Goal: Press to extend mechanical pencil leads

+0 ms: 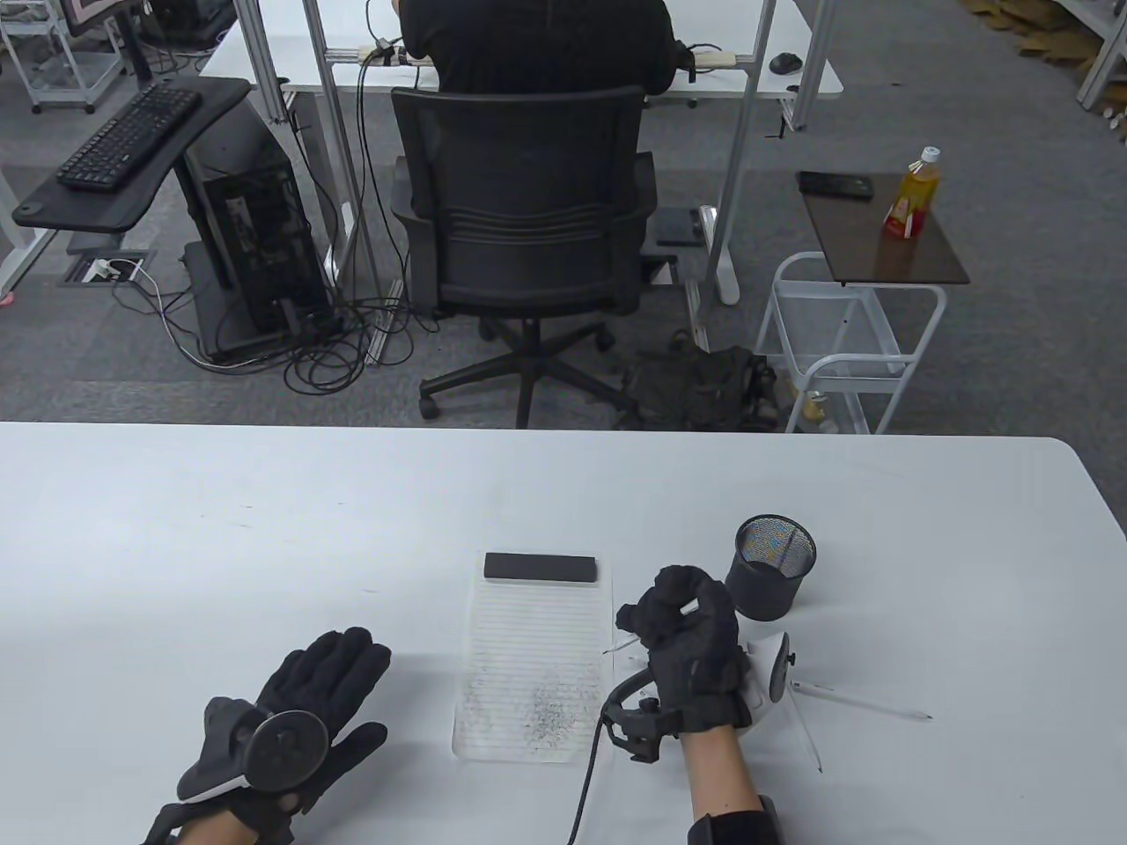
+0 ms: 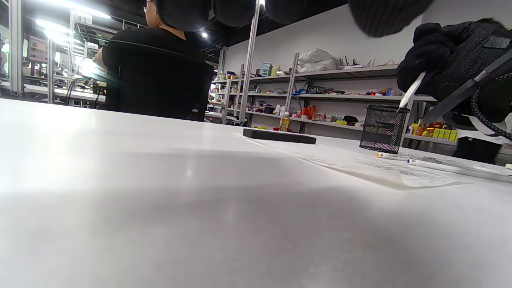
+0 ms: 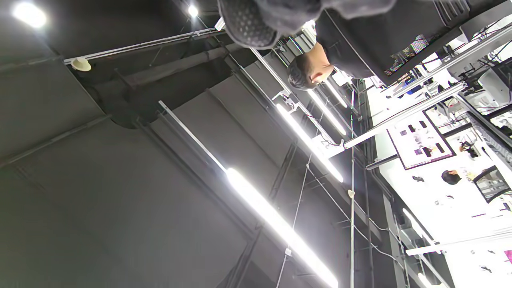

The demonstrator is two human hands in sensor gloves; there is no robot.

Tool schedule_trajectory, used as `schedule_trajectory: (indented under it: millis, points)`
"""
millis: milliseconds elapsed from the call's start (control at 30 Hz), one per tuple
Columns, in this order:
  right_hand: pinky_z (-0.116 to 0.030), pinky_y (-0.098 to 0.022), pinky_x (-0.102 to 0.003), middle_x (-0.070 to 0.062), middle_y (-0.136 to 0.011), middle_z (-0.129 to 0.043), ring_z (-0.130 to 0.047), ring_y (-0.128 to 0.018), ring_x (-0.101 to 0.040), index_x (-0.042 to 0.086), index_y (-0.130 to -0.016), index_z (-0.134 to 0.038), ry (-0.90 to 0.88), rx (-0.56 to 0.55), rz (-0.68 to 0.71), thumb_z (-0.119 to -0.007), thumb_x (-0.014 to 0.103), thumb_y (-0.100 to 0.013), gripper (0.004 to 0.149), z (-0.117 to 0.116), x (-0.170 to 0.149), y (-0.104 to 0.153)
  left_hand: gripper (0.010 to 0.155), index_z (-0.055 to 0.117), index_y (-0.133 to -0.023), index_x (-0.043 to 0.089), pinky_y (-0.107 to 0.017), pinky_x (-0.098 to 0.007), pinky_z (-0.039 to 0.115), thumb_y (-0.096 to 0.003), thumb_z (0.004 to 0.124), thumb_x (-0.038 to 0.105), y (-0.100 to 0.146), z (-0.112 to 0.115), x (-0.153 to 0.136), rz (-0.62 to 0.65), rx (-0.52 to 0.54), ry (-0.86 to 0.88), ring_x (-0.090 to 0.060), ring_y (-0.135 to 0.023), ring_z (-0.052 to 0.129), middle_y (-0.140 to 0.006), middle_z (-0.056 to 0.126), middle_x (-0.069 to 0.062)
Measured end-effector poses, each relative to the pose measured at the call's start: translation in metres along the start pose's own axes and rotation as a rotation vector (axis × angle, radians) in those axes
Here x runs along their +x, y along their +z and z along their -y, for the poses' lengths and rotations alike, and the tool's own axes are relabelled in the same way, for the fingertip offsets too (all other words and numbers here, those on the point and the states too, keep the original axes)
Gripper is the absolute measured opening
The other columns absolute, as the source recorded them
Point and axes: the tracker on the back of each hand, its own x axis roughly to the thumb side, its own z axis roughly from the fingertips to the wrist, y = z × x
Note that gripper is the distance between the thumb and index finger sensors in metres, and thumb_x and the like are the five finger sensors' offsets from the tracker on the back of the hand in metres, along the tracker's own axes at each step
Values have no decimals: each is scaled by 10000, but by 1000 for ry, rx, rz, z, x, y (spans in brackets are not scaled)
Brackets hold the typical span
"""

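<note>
My right hand (image 1: 682, 629) grips a white mechanical pencil (image 1: 621, 647) in a closed fist just right of the lined paper sheet (image 1: 537, 660), with the tip pointing down-left over the sheet's right edge. The left wrist view shows the same pencil (image 2: 412, 89) held tilted above the table by the right glove (image 2: 448, 60). My left hand (image 1: 299, 713) rests flat and empty on the table, left of the sheet. Two more white pencils (image 1: 858, 701) lie on the table right of my right hand. The right wrist view looks up at the ceiling, showing only glove fingers (image 3: 248, 24).
A black mesh pen cup (image 1: 775, 568) stands just behind my right hand. A black rectangular case (image 1: 541, 568) lies across the top of the sheet. The sheet bears grey scribble marks (image 1: 550, 713). An office chair and a seated person are beyond the table.
</note>
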Motion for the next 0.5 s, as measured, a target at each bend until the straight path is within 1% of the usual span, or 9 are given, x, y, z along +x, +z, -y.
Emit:
schedule_trajectory:
  millis: [133, 200, 333, 500]
  points:
    - [-719, -466, -654, -78, -513, -844, -843, -388, -335, 48, -815, -802, 1, -6, -2, -544, 542, -603, 596, 1, -4, 1, 802, 452, -1145, 256, -747, -632, 545, -462, 697, 598, 0, 0, 0, 3, 1, -1, -456, -1088, 577, -1203, 475, -119]
    - [-706, -477, -664, -89, -528, -840, -839, -405, -346, 43, -827, -796, 19, 11, -18, -536, 563, -597, 626, 1, -7, 2, 800, 454, -1143, 257, -746, -632, 546, -462, 698, 597, 0, 0, 1, 2, 0, -2, -456, -1087, 579, -1202, 479, -121]
    - [-675, -502, -686, -110, -567, -830, -827, -444, -368, 31, -858, -777, 95, 31, -76, -522, 548, -598, 632, 4, -21, 6, 800, 453, -1144, 259, -747, -631, 545, -461, 697, 598, 0, 0, 1, 4, -4, -3, -454, -1089, 578, -1202, 477, -121]
    - [-689, -484, -684, -103, -538, -839, -834, -417, -362, 31, -836, -790, 148, 17, -95, -557, 527, -601, 596, 4, -29, 8, 801, 453, -1144, 256, -747, -632, 545, -462, 698, 597, 0, -2, 1, 6, 5, -2, -456, -1087, 578, -1202, 478, -120]
